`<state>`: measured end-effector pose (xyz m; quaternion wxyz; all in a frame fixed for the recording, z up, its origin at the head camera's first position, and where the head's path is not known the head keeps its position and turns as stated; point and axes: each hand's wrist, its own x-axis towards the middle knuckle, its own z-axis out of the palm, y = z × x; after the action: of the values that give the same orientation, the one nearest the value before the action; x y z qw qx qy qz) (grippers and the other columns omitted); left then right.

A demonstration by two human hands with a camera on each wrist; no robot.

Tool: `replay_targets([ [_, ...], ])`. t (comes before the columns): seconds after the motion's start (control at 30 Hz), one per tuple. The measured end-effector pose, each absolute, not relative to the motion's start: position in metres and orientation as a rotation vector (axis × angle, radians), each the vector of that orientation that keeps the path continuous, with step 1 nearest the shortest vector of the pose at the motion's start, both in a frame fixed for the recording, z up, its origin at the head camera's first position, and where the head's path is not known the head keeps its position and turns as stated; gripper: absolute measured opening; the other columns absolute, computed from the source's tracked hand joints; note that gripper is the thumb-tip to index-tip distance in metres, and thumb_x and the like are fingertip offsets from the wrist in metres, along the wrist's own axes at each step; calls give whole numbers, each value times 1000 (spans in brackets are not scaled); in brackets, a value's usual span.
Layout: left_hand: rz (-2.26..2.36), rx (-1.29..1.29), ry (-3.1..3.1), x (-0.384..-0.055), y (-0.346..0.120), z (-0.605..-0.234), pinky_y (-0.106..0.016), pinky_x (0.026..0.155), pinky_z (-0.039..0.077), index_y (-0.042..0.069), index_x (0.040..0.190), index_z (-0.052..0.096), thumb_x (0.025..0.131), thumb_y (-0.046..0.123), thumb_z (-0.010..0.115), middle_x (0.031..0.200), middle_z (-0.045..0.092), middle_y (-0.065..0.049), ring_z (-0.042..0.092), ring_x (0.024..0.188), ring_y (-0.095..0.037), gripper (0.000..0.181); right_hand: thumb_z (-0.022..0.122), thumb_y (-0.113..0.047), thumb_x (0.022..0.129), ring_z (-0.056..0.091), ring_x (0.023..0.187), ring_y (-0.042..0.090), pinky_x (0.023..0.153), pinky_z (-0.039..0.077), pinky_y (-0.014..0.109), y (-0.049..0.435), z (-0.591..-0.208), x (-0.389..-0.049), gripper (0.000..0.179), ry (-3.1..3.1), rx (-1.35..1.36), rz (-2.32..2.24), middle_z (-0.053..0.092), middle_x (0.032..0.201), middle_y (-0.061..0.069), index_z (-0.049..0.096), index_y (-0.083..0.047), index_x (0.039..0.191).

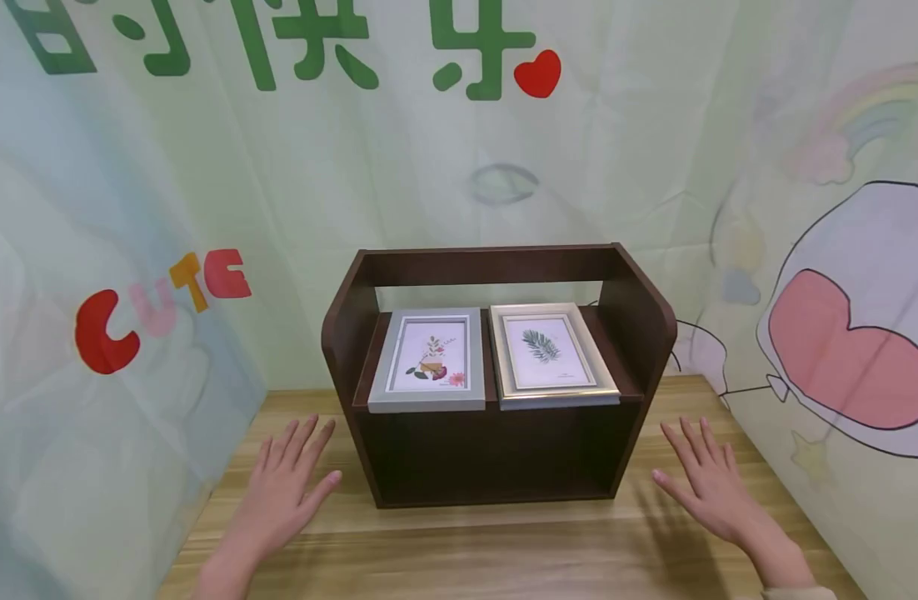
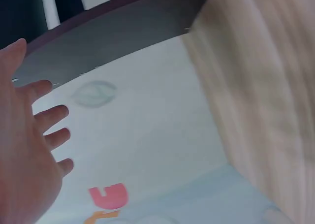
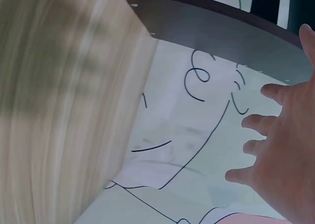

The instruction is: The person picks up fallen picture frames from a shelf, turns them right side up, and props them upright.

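Note:
A dark brown wooden shelf (image 1: 496, 454) stands on the table between my hands. On its upper board lie two picture frames side by side: a silver-grey frame (image 1: 381, 375) with a flower print on the left, and a gold frame (image 1: 504, 367) with a green leaf print on the right. Left of the shelf, my left hand (image 1: 279, 492) is spread with straight fingers, apart from it and holding nothing. On the other side my right hand (image 1: 714, 492) is likewise spread and free of any object. Both wrist views show the hands (image 2: 24, 150) (image 3: 290, 145) beside the shelf's side panels.
The wood-grain table (image 1: 496, 554) runs under the shelf and in front of it. A printed cloth (image 1: 444, 167) with green characters, a red heart and cartoon shapes encloses the table at the back and both sides.

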<state>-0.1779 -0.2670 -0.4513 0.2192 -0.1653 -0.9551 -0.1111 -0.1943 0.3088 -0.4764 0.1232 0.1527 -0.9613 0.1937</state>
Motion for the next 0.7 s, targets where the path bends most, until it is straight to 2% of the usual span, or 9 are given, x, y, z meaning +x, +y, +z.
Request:
replay_targets([
  [0.07, -308, -468, -2629, -175, -265, -444, -49, 118, -1, 17, 148, 32, 92, 41, 55, 151, 32, -16, 22, 141, -38, 65, 53, -37, 94, -14, 145, 32, 109, -10, 67, 308, -473, -192, 72, -2786, 460, 567, 12, 156, 25, 16, -20, 153],
  [0.17, -307, -491, -2611, -170, -261, -433, -46, 119, 0, 16, 148, 33, 92, 39, 56, 151, 34, -14, 26, 139, -37, 65, 56, -35, 93, -10, 146, 31, 112, -8, 63, 306, -469, -189, 72, -2751, 487, 567, 15, 155, 24, 19, -17, 152],
  [0.33, -301, -562, -2509, -165, -257, -421, -36, 120, 3, 15, 146, 38, 90, 36, 59, 147, 40, -12, 33, 135, -35, 64, 60, -32, 92, 1, 148, 27, 120, -2, 41, 303, -459, -184, 73, -2704, 525, 593, 20, 155, 20, 21, -20, 152],
  [0.4, -313, -594, -2460, -163, -255, -417, -31, 120, 3, 15, 145, 40, 89, 35, 60, 145, 43, -11, 35, 133, -34, 62, 62, -32, 91, 5, 147, 28, 120, 3, 36, 301, -454, -182, 74, -2697, 527, 611, 21, 156, 17, 20, -23, 152],
  [0.53, -343, -643, -2389, -160, -251, -410, -23, 118, 3, 14, 142, 45, 90, 39, 57, 143, 45, -9, 36, 134, -32, 59, 63, -31, 90, 9, 147, 25, 118, 16, 43, 296, -443, -174, 75, -2696, 514, 647, 19, 157, 10, 21, -25, 152],
  [0.7, -398, -685, -2351, -159, -242, -401, -23, 118, 7, 11, 140, 46, 93, 44, 52, 145, 45, -8, 34, 137, -27, 58, 65, -26, 89, 17, 145, 16, 113, 28, 46, 287, -432, -164, 76, -2655, 506, 676, 22, 157, 5, 22, -27, 151],
])
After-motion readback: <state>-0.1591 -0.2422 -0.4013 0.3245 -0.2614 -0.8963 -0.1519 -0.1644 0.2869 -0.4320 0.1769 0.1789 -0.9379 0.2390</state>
